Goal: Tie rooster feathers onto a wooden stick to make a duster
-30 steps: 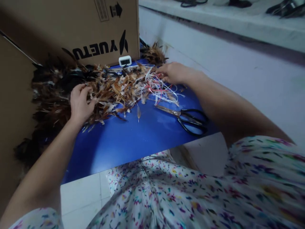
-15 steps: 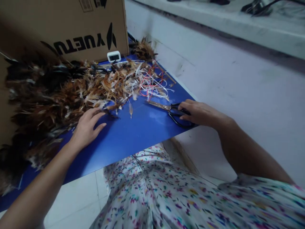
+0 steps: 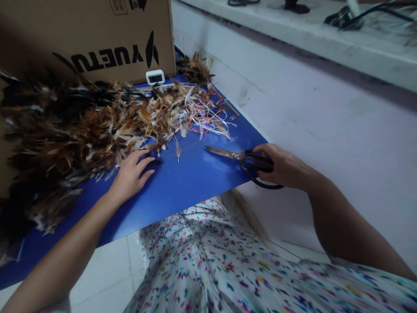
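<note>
Head view. Held the scissors (image 3: 224,152) right of centre in the right hand (image 3: 283,167), with fingers closed round the black handles. Pointed the blades left, beyond the fingertips; had one handle loop below the fingers, out past the near edge of the blue table (image 3: 195,184). Could not tell blade contact with the tabletop. Placed the left hand (image 3: 132,176) left of centre, fingers released, parted and slightly bent, just beside the lower edge of the feather heap (image 3: 127,124). Had a single feather (image 3: 178,150) at centre, between left fingertips and blade tips, apart from both. Included red and white strands (image 3: 208,115) above the blades, a white device (image 3: 155,77) behind the heap, and a cardboard box (image 3: 114,26) at upper left.
</note>
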`<state>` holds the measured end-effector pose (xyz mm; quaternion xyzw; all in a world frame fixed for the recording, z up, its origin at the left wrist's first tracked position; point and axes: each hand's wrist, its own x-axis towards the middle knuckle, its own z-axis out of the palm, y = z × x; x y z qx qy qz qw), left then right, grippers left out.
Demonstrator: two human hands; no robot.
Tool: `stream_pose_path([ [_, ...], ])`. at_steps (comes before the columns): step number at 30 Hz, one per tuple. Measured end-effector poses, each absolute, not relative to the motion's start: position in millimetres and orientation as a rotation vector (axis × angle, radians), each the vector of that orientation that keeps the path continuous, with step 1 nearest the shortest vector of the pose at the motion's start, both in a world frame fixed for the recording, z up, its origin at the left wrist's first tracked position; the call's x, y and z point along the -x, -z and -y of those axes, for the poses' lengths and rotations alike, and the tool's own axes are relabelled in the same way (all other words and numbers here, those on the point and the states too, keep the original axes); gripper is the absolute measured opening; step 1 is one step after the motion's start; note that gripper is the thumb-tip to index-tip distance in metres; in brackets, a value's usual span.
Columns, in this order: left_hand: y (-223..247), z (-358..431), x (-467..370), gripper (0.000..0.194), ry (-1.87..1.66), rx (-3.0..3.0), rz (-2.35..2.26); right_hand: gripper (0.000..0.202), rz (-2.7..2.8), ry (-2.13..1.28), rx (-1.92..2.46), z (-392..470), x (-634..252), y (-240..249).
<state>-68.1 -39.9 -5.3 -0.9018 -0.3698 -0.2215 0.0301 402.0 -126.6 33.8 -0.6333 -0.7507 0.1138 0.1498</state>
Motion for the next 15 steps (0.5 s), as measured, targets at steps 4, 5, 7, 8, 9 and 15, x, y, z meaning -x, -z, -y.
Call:
stream_pose_path([
  [4, 6.6, 42.0, 68.7, 0.033, 0.688, 2.784, 1.112, 0.054, 1.967, -0.459, 1.774, 150.0, -410.8, -37.6],
  [5, 6.1, 42.6, 68.2, 0.033, 0.687, 2.785, 1.109, 0.053, 1.882, -0.492, 1.772, 153.9, -412.5, -38.1],
  [7, 3.8, 44.1, 65.6, 0.032, 0.691, 2.785, 1.106, 0.053, 1.699, -0.478, 1.793, 156.6, -414.5, -37.6],
  [8, 2.0, 45.1, 63.6, 0.031, 0.694, 2.789, 1.104, 0.052, 1.622, -0.427, 1.830, 155.1, -414.6, -36.6],
  [9, -0.1, 46.4, 61.0, 0.031, 0.700, 2.794, 1.101, 0.052, 1.560, -0.357, 1.888, 151.7, -414.3, -35.1],
  [15, -14.1, 61.1, 37.0, 0.025, 0.709, 2.848, 1.067, 0.049, 1.420, -0.031, 2.284, 115.0, -397.3, -23.8],
])
